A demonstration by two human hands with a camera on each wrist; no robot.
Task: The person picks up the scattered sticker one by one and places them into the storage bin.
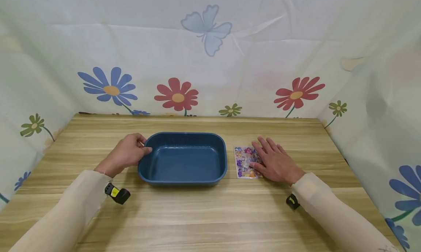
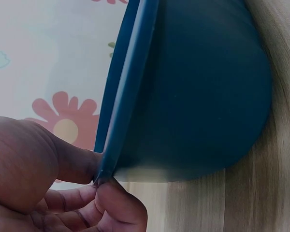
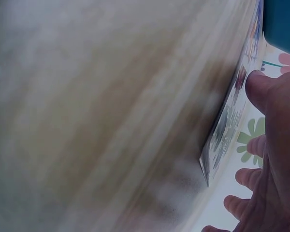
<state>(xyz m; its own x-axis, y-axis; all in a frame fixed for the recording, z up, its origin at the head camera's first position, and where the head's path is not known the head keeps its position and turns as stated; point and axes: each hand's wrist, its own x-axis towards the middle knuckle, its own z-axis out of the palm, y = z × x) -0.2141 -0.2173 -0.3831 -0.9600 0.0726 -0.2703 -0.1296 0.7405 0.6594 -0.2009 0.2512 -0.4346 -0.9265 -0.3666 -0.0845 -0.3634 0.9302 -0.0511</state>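
The left arm (image 1: pixel 56 219) and the right arm (image 1: pixel 345 217), in pale sleeves (image 1: pixel 83 191), reach forward and slant inward. The left grip (image 1: pixel 129 151), a bare hand, pinches between thumb (image 2: pixel 76 162) and forefinger (image 2: pixel 120 205); its other fingers (image 2: pixel 67 199) are curled. The right grip (image 1: pixel 276 164), also bare, is held palm down, with its fingers (image 1: pixel 265 145) spread and its thumb (image 1: pixel 258 167) apart from them.

The worktop (image 1: pixel 210 213) was pale wood, its grain running from side to side. A blue tub (image 1: pixel 184 164) stood on it, open side up, and a small colourful sheet (image 1: pixel 242 160) lay near its right end, not touching it.
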